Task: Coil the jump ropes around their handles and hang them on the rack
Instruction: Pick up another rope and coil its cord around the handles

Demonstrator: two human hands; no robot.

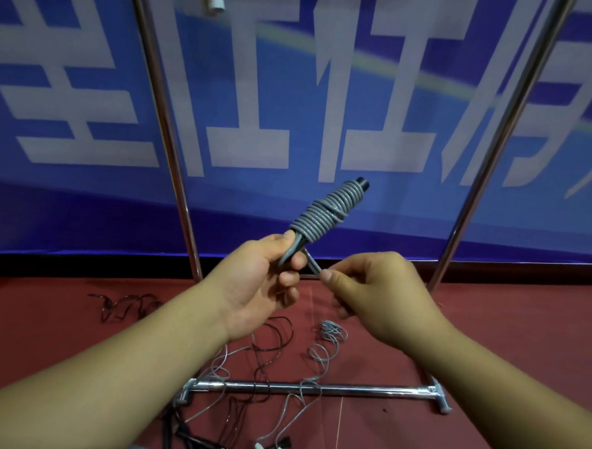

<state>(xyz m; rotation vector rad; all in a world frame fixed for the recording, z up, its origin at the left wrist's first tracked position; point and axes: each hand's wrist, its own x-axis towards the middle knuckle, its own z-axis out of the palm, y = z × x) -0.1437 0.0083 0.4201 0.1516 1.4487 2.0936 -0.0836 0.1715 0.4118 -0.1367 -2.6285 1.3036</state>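
The left hand [264,274] grips the handles [295,250] of the grey rope [326,210] in front of the rack [163,121], steadying the finished coil while the right hand [370,290] pinches the loose end [314,268], likely to tuck it.

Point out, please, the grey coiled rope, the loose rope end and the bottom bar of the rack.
grey coiled rope [326,212], head view, middle of the windings.
loose rope end [313,264], head view, short stretch before the right hand's pinch.
bottom bar of the rack [364,390], head view, bare chrome tube.
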